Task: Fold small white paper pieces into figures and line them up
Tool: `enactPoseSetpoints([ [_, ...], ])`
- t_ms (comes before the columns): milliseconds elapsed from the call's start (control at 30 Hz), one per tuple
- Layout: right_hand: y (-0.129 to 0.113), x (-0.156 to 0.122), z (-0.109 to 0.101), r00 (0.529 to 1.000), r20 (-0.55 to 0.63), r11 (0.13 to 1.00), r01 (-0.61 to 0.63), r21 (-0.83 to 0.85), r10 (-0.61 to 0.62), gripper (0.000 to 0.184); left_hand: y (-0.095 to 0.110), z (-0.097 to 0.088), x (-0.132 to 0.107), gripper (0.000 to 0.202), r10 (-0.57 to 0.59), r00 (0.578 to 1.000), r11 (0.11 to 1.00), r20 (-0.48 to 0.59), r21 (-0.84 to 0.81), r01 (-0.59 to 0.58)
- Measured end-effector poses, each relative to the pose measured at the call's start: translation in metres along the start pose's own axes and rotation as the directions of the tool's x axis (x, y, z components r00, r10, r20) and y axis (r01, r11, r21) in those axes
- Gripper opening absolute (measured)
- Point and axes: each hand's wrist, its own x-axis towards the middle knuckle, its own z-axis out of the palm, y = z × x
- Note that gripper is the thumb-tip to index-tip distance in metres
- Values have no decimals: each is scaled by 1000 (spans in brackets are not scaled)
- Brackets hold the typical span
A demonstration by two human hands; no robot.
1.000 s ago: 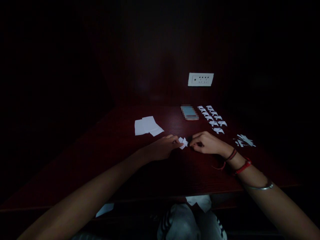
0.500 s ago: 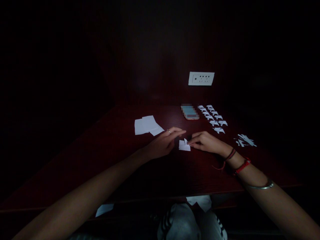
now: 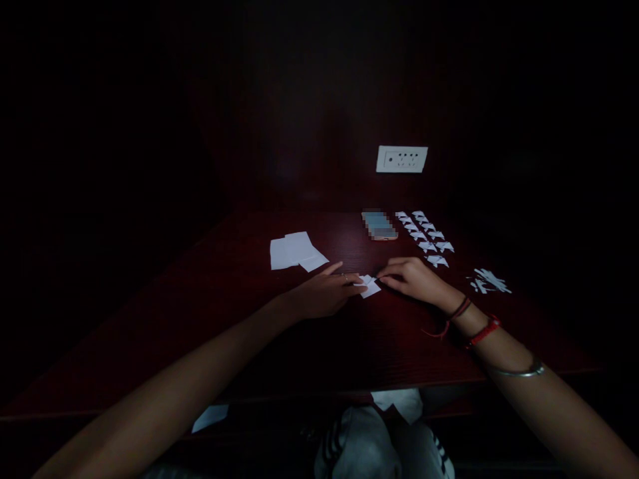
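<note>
A small white piece of paper point(image 3: 370, 285), partly folded, lies on the dark red table point(image 3: 239, 313) between my hands. My left hand point(image 3: 324, 293) rests on the table with its fingertips pinching the paper's left edge, index finger raised a little. My right hand point(image 3: 413, 279) presses on the paper's right edge with fingers closed together. Red thread bands and a metal bangle circle my right wrist. The room is very dark.
Flat white paper sheets point(image 3: 295, 251) lie behind my left hand. A phone point(image 3: 379, 225) sits at the back, with two rows of several small folded paper figures point(image 3: 424, 236) beside it. Paper scraps point(image 3: 489, 281) lie at the right. A wall socket point(image 3: 402, 159) is behind.
The left hand, lifted off the paper half a second ago, has come back down onto its left edge. The paper has shifted slightly and looks more folded. The right hand has stayed on it.
</note>
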Motion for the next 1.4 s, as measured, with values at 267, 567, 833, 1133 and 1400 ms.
enactPoseSetpoints([
  [267,-6,2,4,995,76,992,58,115,-67,20,5,-4,4,42,-37,999,999,3,3,37],
  [567,-9,3,9,991,101,988,75,132,-89,21,-1,-4,2,40,-37,999,987,33,-158,42],
  [833,-6,3,8,993,100,994,60,93,-70,21,-1,-3,0,41,-36,999,993,13,-108,37],
  [1133,-6,5,11,997,78,995,7,103,-15,20,2,-4,3,37,-18,1000,998,-18,-67,17],
  [1400,-8,4,9,991,112,985,51,166,-70,20,6,-11,3,34,-36,999,985,23,-171,40],
])
